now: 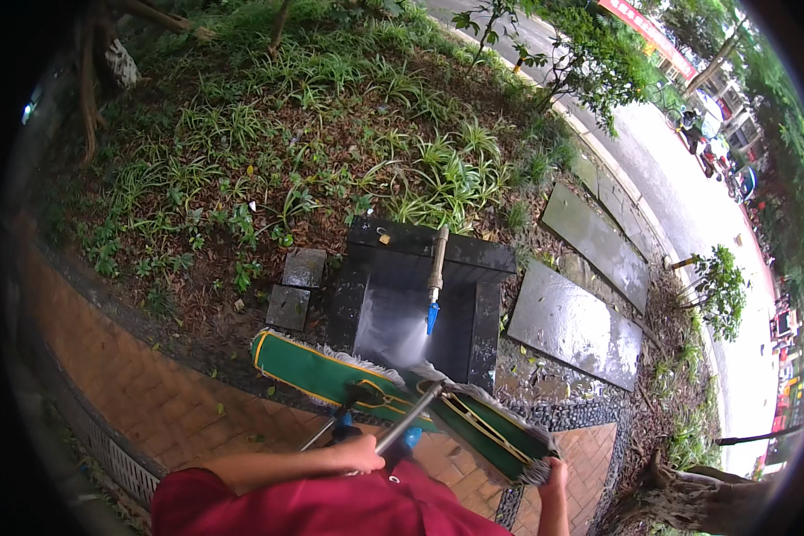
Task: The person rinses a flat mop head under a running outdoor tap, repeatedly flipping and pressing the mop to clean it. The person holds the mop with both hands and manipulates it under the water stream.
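A wide flat green mop head (313, 371) with white fringe lies across the front of a black stone basin (393, 295). A second green mop head (496, 433) lies tilted to its right. Water sprays down from a tap with a blue handle (432, 314) onto the mops. My left hand (355, 454) grips a metal mop handle (406, 418). My right hand (556, 478) holds the fringed right end of the second mop head. My red sleeve (313, 505) fills the lower edge.
Flat grey stone slabs (576, 326) lie right of the basin, two small dark blocks (295, 286) to its left. Orange brick paving (152, 393) and a drain grate (129, 473) run at lower left. Grass, plants and leaf litter lie behind; a road at upper right.
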Demonstrator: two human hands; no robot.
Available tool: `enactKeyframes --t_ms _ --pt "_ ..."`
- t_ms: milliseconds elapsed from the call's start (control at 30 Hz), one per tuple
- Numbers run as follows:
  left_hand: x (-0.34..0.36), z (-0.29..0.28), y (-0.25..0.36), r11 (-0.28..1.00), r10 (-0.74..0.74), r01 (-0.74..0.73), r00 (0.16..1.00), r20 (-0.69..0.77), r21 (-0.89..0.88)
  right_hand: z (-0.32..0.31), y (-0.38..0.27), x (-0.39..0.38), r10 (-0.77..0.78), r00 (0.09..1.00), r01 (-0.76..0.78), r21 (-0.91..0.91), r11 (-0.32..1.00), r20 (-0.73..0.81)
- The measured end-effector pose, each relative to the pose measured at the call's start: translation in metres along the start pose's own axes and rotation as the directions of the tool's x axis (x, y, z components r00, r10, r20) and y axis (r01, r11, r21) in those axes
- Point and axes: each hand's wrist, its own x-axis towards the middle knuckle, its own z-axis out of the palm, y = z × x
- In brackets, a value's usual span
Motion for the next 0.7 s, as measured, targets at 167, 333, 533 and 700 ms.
enactKeyframes --t_ms 167,333,533,700 --pt "0.032 -0.018 -0.013 0.994 -0.077 0.070 0.993 -0.086 -0.087 0.118 0.029 0.002 -0.060 0.998 0.061 0.036 0.998 -0.015" --pt "0.003 -0.011 0.007 0.996 0.023 -0.028 0.998 -0.060 -0.085 0.057 -0.001 -0.002 0.048 0.991 -0.045 0.029 0.999 -0.127" --pt "-0.013 -0.002 0.016 0.966 0.145 -0.153 0.988 0.053 0.207 -0.030 -0.062 -0.028 0.049 0.999 -0.051 0.090 0.995 0.020" --pt "0.010 -0.011 -0.002 0.995 -0.065 0.066 0.998 -0.016 0.074 0.003 -0.013 0.029 0.038 0.999 -0.037 -0.076 0.996 0.013"
